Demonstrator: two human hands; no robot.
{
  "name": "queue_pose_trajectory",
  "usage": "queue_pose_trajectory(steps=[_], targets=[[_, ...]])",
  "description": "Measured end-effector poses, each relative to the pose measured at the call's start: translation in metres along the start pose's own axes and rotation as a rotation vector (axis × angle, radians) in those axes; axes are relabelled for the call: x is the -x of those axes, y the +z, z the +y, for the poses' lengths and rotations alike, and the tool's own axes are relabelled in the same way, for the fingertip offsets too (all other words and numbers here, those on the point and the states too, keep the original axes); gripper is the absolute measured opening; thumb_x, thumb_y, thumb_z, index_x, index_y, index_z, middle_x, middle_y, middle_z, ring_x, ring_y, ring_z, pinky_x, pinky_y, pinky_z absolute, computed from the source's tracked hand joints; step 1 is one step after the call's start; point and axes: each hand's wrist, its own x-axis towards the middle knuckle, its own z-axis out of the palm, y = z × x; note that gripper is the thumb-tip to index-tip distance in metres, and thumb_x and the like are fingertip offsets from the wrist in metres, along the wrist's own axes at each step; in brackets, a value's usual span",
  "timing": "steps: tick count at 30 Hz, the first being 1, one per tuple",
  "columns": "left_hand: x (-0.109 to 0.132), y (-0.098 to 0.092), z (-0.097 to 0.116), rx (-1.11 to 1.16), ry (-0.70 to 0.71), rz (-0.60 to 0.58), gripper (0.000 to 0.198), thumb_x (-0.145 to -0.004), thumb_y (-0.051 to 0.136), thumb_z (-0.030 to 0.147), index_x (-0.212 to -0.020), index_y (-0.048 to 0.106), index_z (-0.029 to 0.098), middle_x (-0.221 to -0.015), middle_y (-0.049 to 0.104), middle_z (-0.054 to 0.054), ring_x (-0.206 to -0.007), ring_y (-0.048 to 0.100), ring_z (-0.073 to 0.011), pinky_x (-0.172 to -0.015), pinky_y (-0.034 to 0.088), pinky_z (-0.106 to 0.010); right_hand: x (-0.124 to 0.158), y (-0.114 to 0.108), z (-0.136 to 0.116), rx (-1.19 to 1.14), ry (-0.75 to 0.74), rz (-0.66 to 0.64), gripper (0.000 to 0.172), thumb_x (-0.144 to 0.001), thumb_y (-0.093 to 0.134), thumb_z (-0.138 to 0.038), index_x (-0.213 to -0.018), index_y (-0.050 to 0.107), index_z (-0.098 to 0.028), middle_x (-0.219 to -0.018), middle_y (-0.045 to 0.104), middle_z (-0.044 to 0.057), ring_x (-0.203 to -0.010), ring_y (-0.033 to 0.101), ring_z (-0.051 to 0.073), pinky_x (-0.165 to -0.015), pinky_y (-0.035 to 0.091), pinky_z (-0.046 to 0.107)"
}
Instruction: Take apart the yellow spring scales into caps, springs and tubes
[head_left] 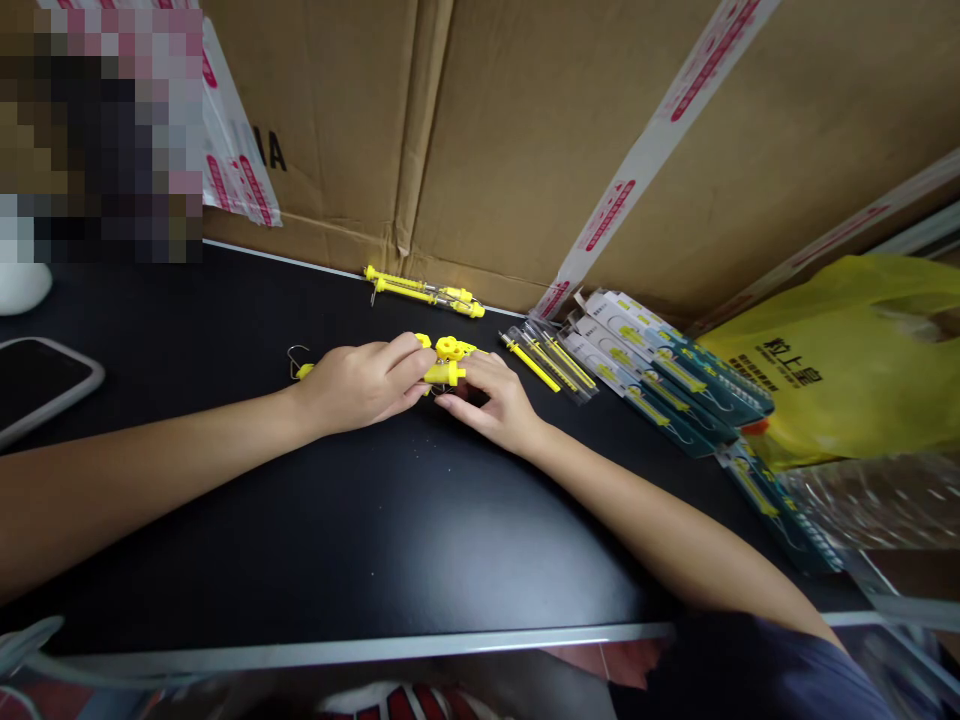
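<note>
My left hand (375, 380) is wrapped round a yellow plastic rod tool (444, 373). The rod's end pokes out to the right of the fingers, and a bent wire hook (298, 355) shows at its left end. Close by on the right, the fingers of my right hand (499, 395) are curled in, thumb toward the rod's end. Whatever they pinch is mostly hidden. More yellow plastic parts (450, 347) lie just behind the fingertips, with thin metal wire near the thumb. Behind the hands, yellow rod tools (420, 290) with metal parts rest on the black table (315, 540).
Clear tubes with yellow rods (551, 360) lie right of my hands. Beyond them are several printed boxes (652, 370) and a yellow plastic bag (847, 350). Large taped cartons (510, 130) stand along the back edge. A phone (45, 385) lies at the left.
</note>
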Motion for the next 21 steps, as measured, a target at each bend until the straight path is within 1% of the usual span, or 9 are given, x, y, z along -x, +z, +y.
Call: queue_pose_trajectory(steps=[2,4,7,10,13,16,19,21], targets=[[-0.0003,-0.0007,0.0013,0.009,-0.026,-0.029,0.024,-0.091,0.041,0.03,-0.108,0.051,0.017,-0.093,0.064,-0.004,-0.071,0.064,-0.0129,-0.048,0.038,-0.021,-0.0009,0.0011,-0.0022,-0.074,0.008,0.001,0.027,-0.086,0.054,-0.039,-0.068,0.053,-0.02,-0.062,0.053,0.0,-0.063,0.05,0.014,-0.066,0.04,0.03],[-0.0006,-0.0012,0.0028,0.025,-0.053,-0.055,0.025,-0.092,0.039,0.032,-0.109,0.051,0.018,-0.091,0.064,-0.003,-0.071,0.064,-0.0129,-0.048,0.037,-0.021,-0.0011,0.0028,-0.0044,-0.141,0.038,0.003,0.028,-0.086,0.056,-0.038,-0.065,0.054,-0.019,-0.061,0.052,0.0,-0.061,0.05,0.013,-0.063,0.041,0.029],[-0.0007,-0.0007,0.0046,0.024,-0.069,-0.061,0.026,-0.094,0.037,0.035,-0.109,0.051,0.018,-0.091,0.065,-0.003,-0.07,0.065,-0.0128,-0.047,0.035,-0.021,-0.0004,0.0054,-0.0058,-0.19,0.073,0.027,0.025,-0.085,0.057,-0.038,-0.07,0.058,-0.018,-0.061,0.054,0.0,-0.059,0.049,0.012,-0.06,0.041,0.028],[-0.0003,0.0003,0.0051,0.006,-0.065,-0.054,0.027,-0.095,0.037,0.035,-0.11,0.051,0.018,-0.092,0.066,-0.004,-0.069,0.065,-0.0133,-0.047,0.035,-0.022,0.0011,0.007,-0.0055,-0.168,0.043,0.071,0.021,-0.086,0.057,-0.034,-0.076,0.062,-0.017,-0.065,0.059,0.001,-0.061,0.053,0.013,-0.063,0.043,0.028],[0.0,-0.0001,0.0053,-0.027,-0.076,-0.073,0.028,-0.094,0.037,0.035,-0.112,0.05,0.018,-0.09,0.066,-0.004,-0.067,0.065,-0.0138,-0.046,0.034,-0.022,0.0028,0.0074,-0.0056,-0.043,-0.01,0.103,0.018,-0.089,0.054,-0.028,-0.08,0.064,-0.015,-0.069,0.064,0.003,-0.065,0.057,0.013,-0.066,0.042,0.027],[0.0003,-0.0019,0.0065,-0.069,-0.09,-0.109,0.03,-0.094,0.036,0.035,-0.113,0.051,0.018,-0.089,0.065,-0.004,-0.064,0.064,-0.0132,-0.044,0.032,-0.023,0.0046,0.0071,-0.0065,0.189,-0.096,0.123,0.017,-0.089,0.052,-0.025,-0.08,0.064,-0.016,-0.069,0.066,0.003,-0.065,0.056,0.013,-0.063,0.038,0.027],[0.0008,-0.0035,0.0082,-0.069,-0.083,-0.094,0.028,-0.093,0.037,0.032,-0.113,0.052,0.018,-0.088,0.065,-0.003,-0.063,0.063,-0.0137,-0.044,0.032,-0.024,0.0059,0.0059,-0.0075,0.42,-0.2,0.107,0.02,-0.09,0.051,-0.026,-0.076,0.063,-0.018,-0.064,0.064,0.001,-0.061,0.053,0.013,-0.059,0.032,0.028],[0.0009,-0.0042,0.0091,-0.082,-0.072,-0.079,0.027,-0.093,0.037,0.03,-0.111,0.053,0.018,-0.087,0.064,-0.003,-0.063,0.063,-0.0144,-0.045,0.032,-0.025,0.0061,0.0047,-0.0082,0.506,-0.251,0.092,0.021,-0.09,0.051,-0.025,-0.075,0.062,-0.018,-0.062,0.062,0.0,-0.06,0.051,0.013,-0.058,0.029,0.029]])
